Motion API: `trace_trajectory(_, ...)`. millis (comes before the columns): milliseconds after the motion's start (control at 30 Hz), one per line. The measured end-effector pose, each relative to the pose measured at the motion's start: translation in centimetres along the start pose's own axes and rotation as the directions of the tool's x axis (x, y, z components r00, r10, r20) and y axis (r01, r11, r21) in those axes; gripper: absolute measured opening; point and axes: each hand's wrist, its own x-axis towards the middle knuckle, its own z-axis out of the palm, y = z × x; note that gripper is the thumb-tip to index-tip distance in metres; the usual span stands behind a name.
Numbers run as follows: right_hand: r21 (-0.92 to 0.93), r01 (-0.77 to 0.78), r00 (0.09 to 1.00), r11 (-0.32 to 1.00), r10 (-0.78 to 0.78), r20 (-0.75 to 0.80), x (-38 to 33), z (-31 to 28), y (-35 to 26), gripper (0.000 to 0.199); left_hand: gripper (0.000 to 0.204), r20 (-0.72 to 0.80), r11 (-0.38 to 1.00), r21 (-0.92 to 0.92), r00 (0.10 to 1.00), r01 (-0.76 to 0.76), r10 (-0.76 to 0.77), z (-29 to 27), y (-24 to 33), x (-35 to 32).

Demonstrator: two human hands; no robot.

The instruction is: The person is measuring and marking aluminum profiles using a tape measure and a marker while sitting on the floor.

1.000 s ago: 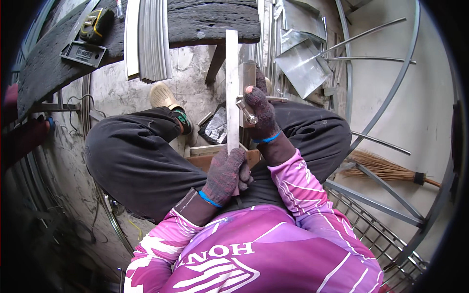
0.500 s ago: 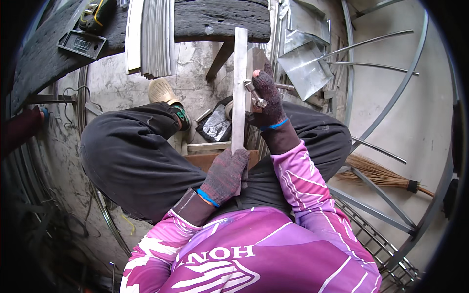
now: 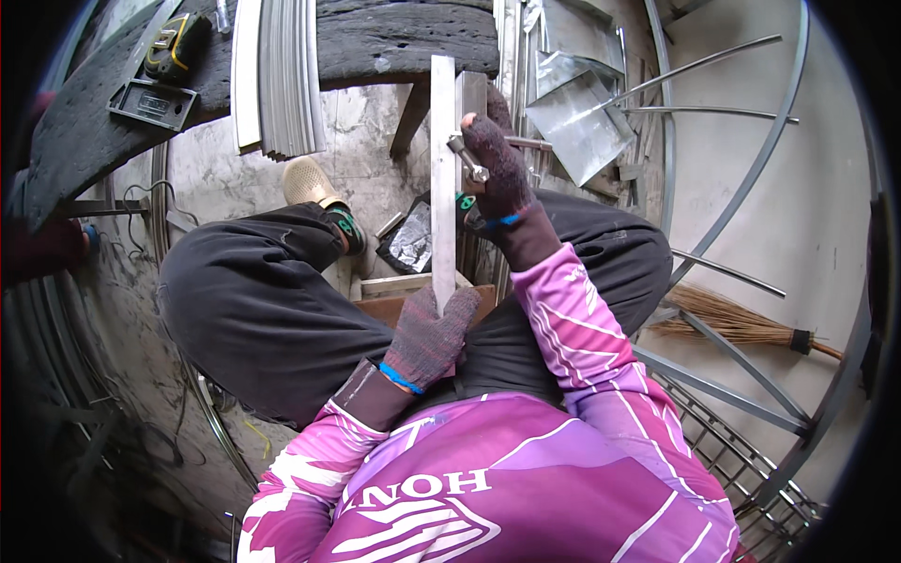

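A pale flat metal strip (image 3: 443, 188) stretches away from my lap toward the bench. My left hand (image 3: 434, 328), in a dark knitted glove with a blue edge, is closed round the strip's near end. Farther up, my right hand (image 3: 502, 164), gloved alike with a bare thumb tip, grips a square metal block (image 3: 471, 98) lying along the strip's right side. A bolt with a short crossbar (image 3: 467, 158) sticks out over the block beside my thumb. The fingers behind the block are mostly hidden, and so is the strip's end inside my left hand.
A stack of metal strips (image 3: 289, 84) overhangs the dark wooden bench (image 3: 404, 42). Left of it lie a tape measure (image 3: 176, 47) and a small metal frame (image 3: 155, 103). Sheet metal (image 3: 582, 127), bent rods and a broom (image 3: 732, 319) are on the right. Another person's sleeve (image 3: 47, 246) shows at far left.
The strip, the block and my right hand have shifted slightly left and up in the picture, while the whole view has moved a little. Both hands keep their hold.
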Motion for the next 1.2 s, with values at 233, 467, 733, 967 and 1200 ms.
trace_trajectory(233, 0.023, -0.182, 0.983, 0.983, 0.182, -0.005, -5.5, 0.8, -7.8, 0.053, 0.024, -0.038, 0.936, 0.211, 0.955, -0.281, 0.296, -0.9, -1.2, 1.0)
trace_trajectory(467, -0.007, -0.133, 0.984, 0.991, 0.131, -0.119, 2.8, 0.5, -1.4, 0.036, 0.024, -0.04, 0.943, 0.229, 0.966, -0.241, 0.257, -0.7, -1.2, 0.8)
trace_trajectory(733, -0.01, -0.099, 0.991, 0.995, 0.098, -0.088, -3.4, 0.9, -6.4, 0.035, 0.023, -0.06, 0.96, 0.19, 0.973, -0.207, 0.222, -0.6, -1.6, 0.7)
trace_trajectory(967, 0.384, -0.4, 0.892, 0.832, 0.45, -0.044, 1.7, 1.3, -1.2, 0.042, 0.026, -0.045, 0.959, 0.249, 0.987, -0.137, 0.152, -0.9, -1.7, 0.7)
trace_trajectory(1200, 0.3, -0.446, 0.891, 0.843, 0.45, 0.06, -6.4, 2.1, -7.6, 0.038, 0.026, -0.106, 0.894, 0.162, 0.893, -0.419, 0.438, -0.6, -3.4, 1.5)
